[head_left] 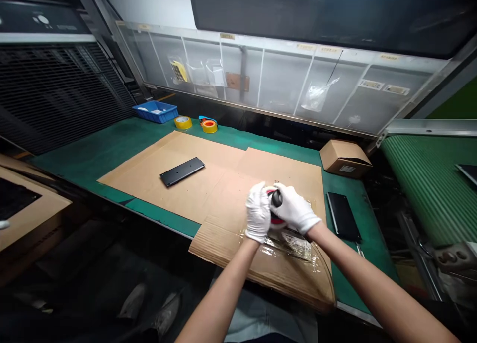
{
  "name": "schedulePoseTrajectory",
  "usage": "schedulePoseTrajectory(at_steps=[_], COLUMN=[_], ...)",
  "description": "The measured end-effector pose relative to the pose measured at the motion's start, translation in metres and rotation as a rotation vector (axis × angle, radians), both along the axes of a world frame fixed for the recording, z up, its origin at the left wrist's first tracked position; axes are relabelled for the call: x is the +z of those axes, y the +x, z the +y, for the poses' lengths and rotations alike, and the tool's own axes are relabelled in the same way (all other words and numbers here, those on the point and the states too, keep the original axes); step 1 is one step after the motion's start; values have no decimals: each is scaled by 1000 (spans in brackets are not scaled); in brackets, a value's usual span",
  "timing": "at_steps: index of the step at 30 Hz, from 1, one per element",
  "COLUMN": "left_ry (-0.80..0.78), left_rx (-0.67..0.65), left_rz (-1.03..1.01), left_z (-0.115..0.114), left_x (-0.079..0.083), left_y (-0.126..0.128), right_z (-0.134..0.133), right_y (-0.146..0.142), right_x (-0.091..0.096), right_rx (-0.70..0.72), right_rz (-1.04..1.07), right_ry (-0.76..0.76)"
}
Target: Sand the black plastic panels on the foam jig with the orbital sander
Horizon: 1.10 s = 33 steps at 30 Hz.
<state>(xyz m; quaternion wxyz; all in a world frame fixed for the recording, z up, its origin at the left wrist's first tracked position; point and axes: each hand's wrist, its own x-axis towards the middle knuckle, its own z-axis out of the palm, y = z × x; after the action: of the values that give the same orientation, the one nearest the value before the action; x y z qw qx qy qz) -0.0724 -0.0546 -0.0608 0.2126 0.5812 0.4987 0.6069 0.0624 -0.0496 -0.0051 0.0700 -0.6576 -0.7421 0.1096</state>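
Both of my hands wear white gloves and meet over the near right part of a cardboard sheet (208, 179). My left hand (258, 213) and my right hand (294, 209) are closed together round a small red and black object (276, 200), which looks like a tape dispenser; most of it is hidden by the fingers. Under the hands lies a clear plastic bag (292, 244) with printed paper inside. A flat black metal plate (182, 171) lies farther left on the cardboard, apart from both hands.
The green table (93, 149) carries a blue tray (156, 111), two tape rolls (183, 123) (209, 127), a small cardboard box (345, 157) and a black flat device (343, 216). A green conveyor (428, 184) runs at right. Cardboard-covered surface at left.
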Motion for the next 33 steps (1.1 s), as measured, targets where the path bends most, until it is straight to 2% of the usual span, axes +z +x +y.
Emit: schedulePoseTrajectory(at_steps=[2,6,9,11,13,14,16,17,19,21,24,27,30,33], left_ry=[-18,-106,-173,-199,-218,-227,-250,-266,-318,-410,-542,-557,-667,-818], left_rx=[90,82,49,17,-30,-56,-113,-140,-185,-231,-341,-565,-808,-972], left_rz=[13,113,139,130,118,110,84,65,10,-91,-372,-741,-1074,-1301], left_z=[0,-28,-55,-70,-83,-89,-100,-105,-110,-110,-101,-88,-82,-82], left_x=[-11,-43,-58,-60,-58,-56,-54,-54,-54,-53,-42,-16,14,41], left_y=[-25,-65,-71,-64,-53,-48,-40,-38,-33,-28,-10,14,28,20], right_z=[27,57,52,39,24,18,6,2,-3,-6,-12,-26,-45,-58], right_y=[19,74,94,89,71,60,39,31,22,21,21,13,17,52], right_x=[0,-5,-2,2,4,4,1,-2,-6,-7,-2,11,36,71], right_rx=[-159,-426,-442,-380,-224,-120,111,183,254,262,204,62,-38,-109], right_rz=[31,73,62,-33,-123,-121,13,101,229,265,295,395,445,422], right_ry=[-2,-63,-104,0,138,149,55,-25,-113,-108,-96,-82,-22,83])
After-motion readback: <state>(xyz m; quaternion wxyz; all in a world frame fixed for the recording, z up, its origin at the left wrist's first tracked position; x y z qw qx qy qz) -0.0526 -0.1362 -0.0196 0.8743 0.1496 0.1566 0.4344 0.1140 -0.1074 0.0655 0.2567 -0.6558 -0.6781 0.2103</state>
